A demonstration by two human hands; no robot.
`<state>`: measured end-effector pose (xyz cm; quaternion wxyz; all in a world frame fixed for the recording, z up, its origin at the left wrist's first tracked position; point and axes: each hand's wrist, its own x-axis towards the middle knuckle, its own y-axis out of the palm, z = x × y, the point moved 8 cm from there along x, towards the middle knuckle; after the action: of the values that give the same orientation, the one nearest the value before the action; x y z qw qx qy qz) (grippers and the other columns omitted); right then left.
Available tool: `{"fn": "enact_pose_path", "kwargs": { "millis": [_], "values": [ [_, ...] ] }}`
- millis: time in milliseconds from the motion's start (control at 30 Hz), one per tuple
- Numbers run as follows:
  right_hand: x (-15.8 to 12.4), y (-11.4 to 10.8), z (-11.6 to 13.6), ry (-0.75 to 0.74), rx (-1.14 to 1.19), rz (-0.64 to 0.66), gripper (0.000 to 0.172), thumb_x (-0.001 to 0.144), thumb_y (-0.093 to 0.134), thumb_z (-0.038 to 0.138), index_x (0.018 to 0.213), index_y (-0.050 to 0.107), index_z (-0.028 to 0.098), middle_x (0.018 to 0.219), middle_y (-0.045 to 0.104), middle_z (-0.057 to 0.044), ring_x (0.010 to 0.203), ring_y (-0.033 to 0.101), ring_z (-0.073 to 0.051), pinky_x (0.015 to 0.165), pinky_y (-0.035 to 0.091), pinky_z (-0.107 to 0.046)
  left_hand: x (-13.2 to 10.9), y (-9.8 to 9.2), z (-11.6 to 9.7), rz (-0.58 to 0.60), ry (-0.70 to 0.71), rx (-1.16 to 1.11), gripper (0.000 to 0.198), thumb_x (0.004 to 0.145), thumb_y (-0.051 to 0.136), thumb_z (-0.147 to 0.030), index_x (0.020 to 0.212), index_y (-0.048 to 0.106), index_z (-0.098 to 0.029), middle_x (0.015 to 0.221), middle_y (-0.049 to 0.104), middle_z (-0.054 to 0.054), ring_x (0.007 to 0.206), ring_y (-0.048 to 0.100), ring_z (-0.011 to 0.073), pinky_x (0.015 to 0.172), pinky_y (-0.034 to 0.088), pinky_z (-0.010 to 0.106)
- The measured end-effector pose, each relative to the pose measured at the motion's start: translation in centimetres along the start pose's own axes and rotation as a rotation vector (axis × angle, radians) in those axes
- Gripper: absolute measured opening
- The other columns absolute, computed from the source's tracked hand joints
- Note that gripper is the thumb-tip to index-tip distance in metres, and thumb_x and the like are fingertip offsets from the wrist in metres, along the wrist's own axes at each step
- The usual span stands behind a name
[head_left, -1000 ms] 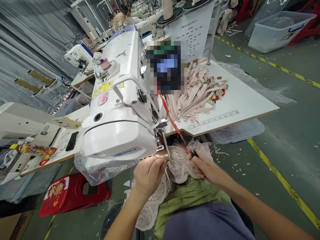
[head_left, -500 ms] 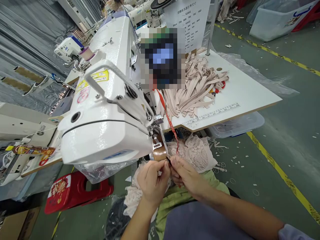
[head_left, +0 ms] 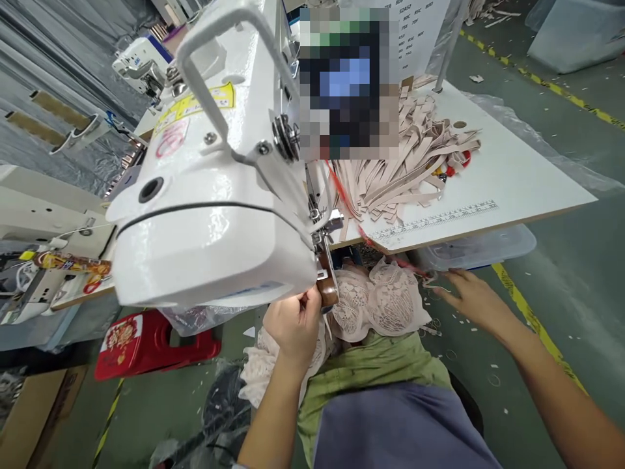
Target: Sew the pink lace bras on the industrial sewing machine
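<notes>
My left hand (head_left: pixel 294 320) is closed in a pinch under the head of the white sewing machine (head_left: pixel 215 254), beside its metal-and-brown work plate (head_left: pixel 328 290). What sits between its fingers is hidden. Pale lace bras (head_left: pixel 395 303) lie over my lap, with more lace (head_left: pixel 261 368) below the left wrist. Out to the right, my right hand (head_left: pixel 471 303) has its fingers stretched apart. Close to its fingertips is the end of a red cord (head_left: pixel 349 205), along with a small thin item too blurred to name.
On the white tabletop (head_left: pixel 527 176) are a heap of beige strips (head_left: pixel 385 182) and a printed ruler (head_left: pixel 434 218). A clear plastic bin (head_left: pixel 488 247) is underneath. At left, a red stool (head_left: pixel 156 345) stands on the floor. Yellow tape (head_left: pixel 532 319) marks the floor at right.
My hands were together over the lap around a small dark tool. Now they are apart: the right went far right, its fingers spreading, with the cord swung that way. The view shifted closer.
</notes>
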<state>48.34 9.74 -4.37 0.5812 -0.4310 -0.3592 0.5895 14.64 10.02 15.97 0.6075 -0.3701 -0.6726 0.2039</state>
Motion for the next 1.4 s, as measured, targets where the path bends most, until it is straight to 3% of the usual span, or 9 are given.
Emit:
{"fn": "enact_pose_path", "kwargs": {
  "millis": [100, 200, 433, 633, 833, 1167, 1300, 1400],
  "values": [
    [-0.5, 2.6, -1.8, 0.062, 0.052, 0.165, 0.057, 0.092, 0.039, 0.052, 0.126, 0.062, 0.013, 0.136, 0.058, -0.023, 0.124, 0.057, -0.039, 0.097, 0.053, -0.049, -0.1, 0.0, 0.1, -0.010, -0.010, 0.021, 0.036, 0.089, 0.060, -0.029, 0.055, 0.063, -0.020, 0.043, 0.050, -0.003, 0.043, 0.042, 0.0097, 0.048, 0.029, 0.024],
    [-0.6, 3.5, -1.3, 0.083, 0.125, 0.268, 0.061, 0.090, 0.041, 0.055, 0.127, 0.062, 0.011, 0.141, 0.053, -0.023, 0.124, 0.057, -0.040, 0.095, 0.055, -0.049, -0.1, 0.2, 0.1, 0.025, -0.009, 0.025, 0.039, 0.090, 0.060, -0.029, 0.051, 0.060, -0.019, 0.040, 0.044, -0.005, 0.039, 0.036, 0.0085, 0.045, 0.026, 0.025],
    [-0.4, 2.4, 0.9, 0.038, 0.151, 0.218, 0.055, 0.089, 0.041, 0.051, 0.123, 0.065, 0.014, 0.139, 0.057, -0.021, 0.124, 0.057, -0.041, 0.094, 0.055, -0.049, 0.0, -0.3, -0.2, -0.011, 0.005, 0.029, 0.032, 0.090, 0.060, -0.028, 0.060, 0.065, -0.019, 0.042, 0.047, -0.004, 0.041, 0.042, 0.0096, 0.047, 0.028, 0.025],
    [-0.6, 2.5, 1.8, 0.064, 0.219, 0.279, 0.060, 0.090, 0.039, 0.055, 0.128, 0.062, 0.015, 0.146, 0.049, -0.022, 0.097, 0.069, -0.036, 0.072, 0.060, -0.045, 0.0, -0.4, -0.2, -0.005, -0.006, 0.011, 0.031, 0.090, 0.060, -0.028, 0.060, 0.066, -0.019, 0.041, 0.047, -0.004, 0.042, 0.043, 0.0098, 0.047, 0.028, 0.024],
    [-0.6, 2.9, 2.5, 0.044, 0.201, 0.302, 0.060, 0.089, 0.038, 0.052, 0.129, 0.061, 0.014, 0.146, 0.050, -0.022, 0.122, 0.058, -0.040, 0.081, 0.059, -0.047, 0.1, -0.3, -0.2, 0.002, -0.016, 0.002, 0.043, 0.089, 0.060, -0.028, 0.048, 0.051, -0.019, 0.040, 0.040, -0.005, 0.040, 0.035, 0.0079, 0.047, 0.025, 0.025],
    [-0.5, 3.0, 3.3, -0.006, 0.256, 0.257, 0.054, 0.090, 0.039, 0.054, 0.125, 0.063, 0.020, 0.143, 0.053, -0.019, 0.116, 0.061, -0.038, 0.083, 0.058, -0.046, 0.0, -0.2, 0.1, 0.016, -0.028, 0.021, 0.042, 0.091, 0.058, -0.033, 0.051, 0.057, -0.020, 0.041, 0.046, -0.003, 0.041, 0.042, 0.0098, 0.048, 0.028, 0.025],
    [-0.5, 2.4, 4.2, 0.014, 0.322, 0.197, 0.049, 0.090, 0.041, 0.054, 0.117, 0.065, 0.020, 0.128, 0.061, -0.020, 0.106, 0.064, -0.035, 0.075, 0.057, -0.043, 0.1, -0.3, -0.1, 0.018, -0.009, 0.027, 0.044, 0.093, 0.056, -0.035, 0.052, 0.060, -0.019, 0.041, 0.048, -0.002, 0.040, 0.042, 0.0103, 0.047, 0.025, 0.025],
    [-0.8, 0.8, 7.4, -0.009, 0.438, 0.186, 0.041, 0.095, 0.043, 0.052, 0.110, 0.065, 0.021, 0.110, 0.064, -0.016, 0.089, 0.064, -0.028, 0.069, 0.054, -0.038, 0.2, -0.1, -0.3, 0.030, 0.015, 0.037, 0.043, 0.095, 0.055, -0.036, 0.056, 0.064, -0.019, 0.041, 0.051, -0.001, 0.041, 0.044, 0.0114, 0.047, 0.025, 0.026]
  ]
}}
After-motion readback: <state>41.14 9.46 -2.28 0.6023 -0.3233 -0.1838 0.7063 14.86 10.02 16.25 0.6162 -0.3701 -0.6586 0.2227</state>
